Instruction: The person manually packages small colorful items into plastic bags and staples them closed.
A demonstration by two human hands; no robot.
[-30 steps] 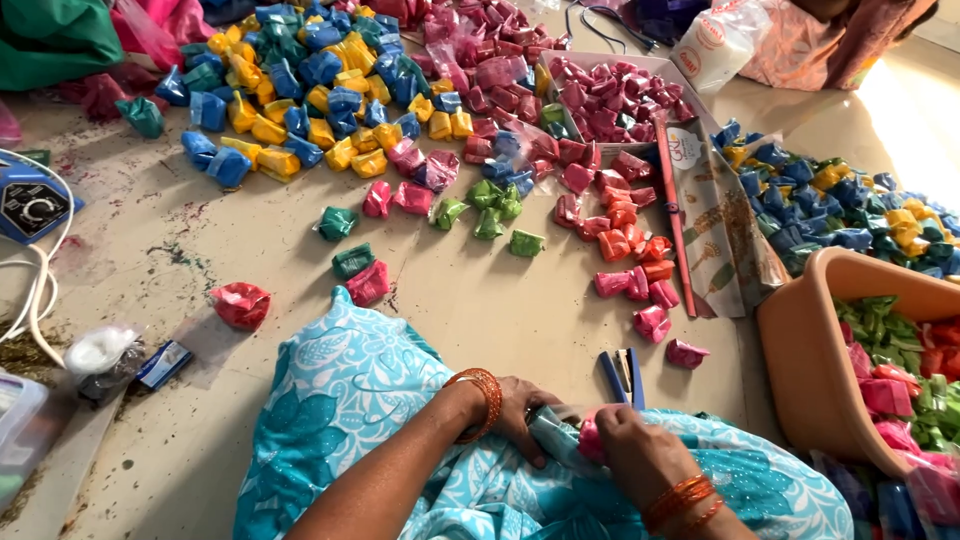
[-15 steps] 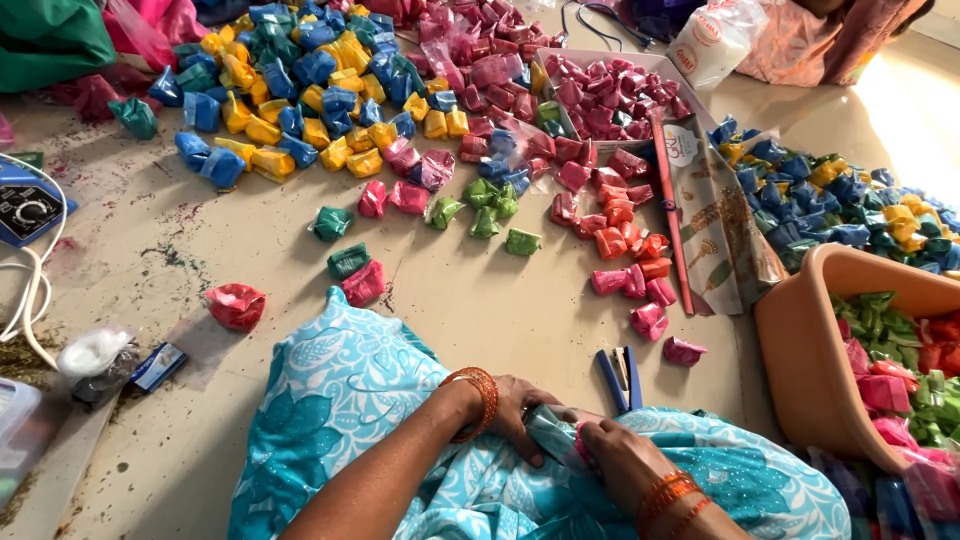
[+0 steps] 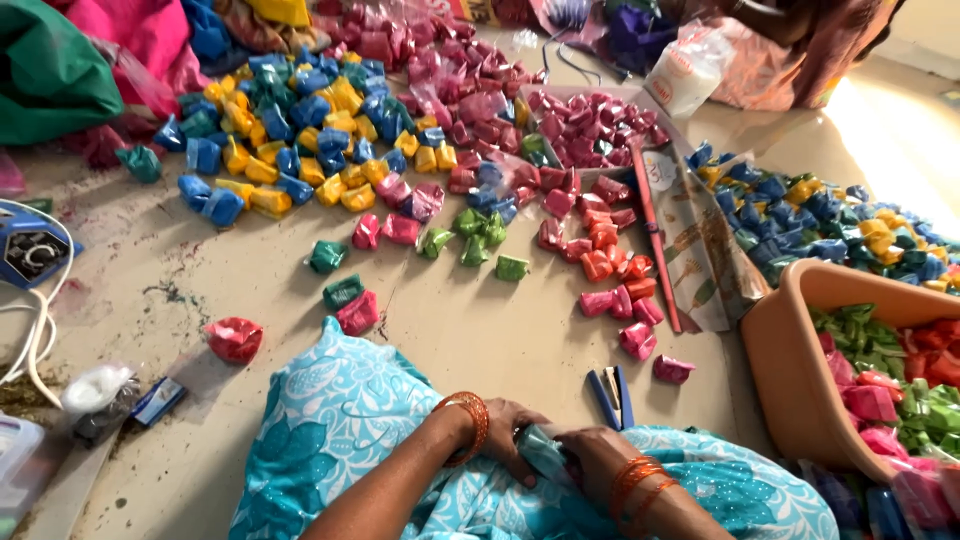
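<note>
I sit on a pale, stained floor (image 3: 480,330) that fills the view, my lap under turquoise patterned cloth (image 3: 340,430) at six o'clock. From ten to one o'clock lies a wide spread of small packets (image 3: 400,130): blue and yellow toward ten, pink and red toward twelve, a few green ones nearer the middle. Heaped fabric (image 3: 60,70), green and pink, sits at ten o'clock. At three o'clock an orange tub (image 3: 790,370) holds green, red and pink packets, with more blue and yellow packets beyond it at two. A printed paper sheet (image 3: 700,240) lies between tub and spread. Blue-handled scissors (image 3: 610,395) rest just above my hands. My left hand (image 3: 510,440) and right hand (image 3: 600,460) are together at six o'clock, both clamped on a teal packet (image 3: 543,452) over my lap.
</note>
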